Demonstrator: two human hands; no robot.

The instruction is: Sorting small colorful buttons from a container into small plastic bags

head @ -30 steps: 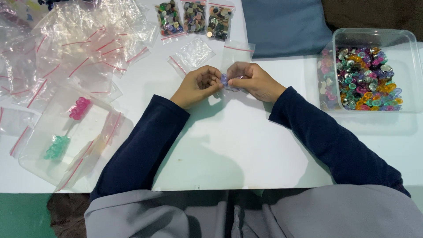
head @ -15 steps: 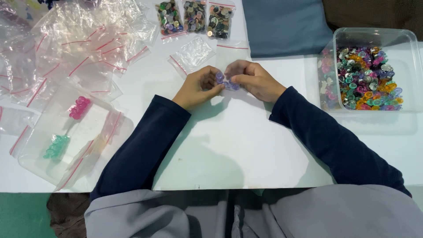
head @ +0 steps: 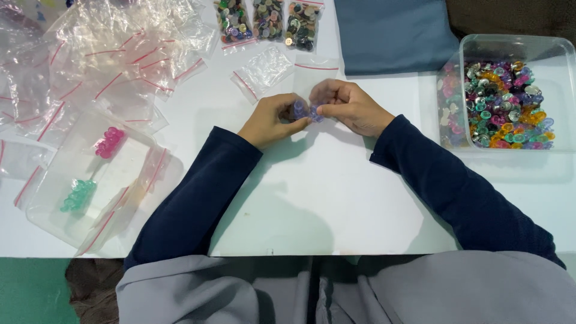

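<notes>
I see a white worktop (head: 336,198) with a green floor (head: 30,288) below its near edge. My left hand (head: 273,120) and right hand (head: 351,108) meet mid-worktop, both grips pinched on small purple beads (head: 306,111). Clear bags (head: 108,66) pile at the left, three filled bags (head: 267,21) lie at the far edge beside a blue cloth (head: 393,33), and a tub (head: 510,48) of mixed beads sits right.

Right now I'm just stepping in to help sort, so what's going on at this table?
A person seated at the white table pinches small purple translucent pieces between the left hand and the right hand, both held just above the tabletop. A clear tub of mixed coloured pieces sits to their right. Small zip bags, one with pink pieces and one with green pieces, lie to their left.
</notes>
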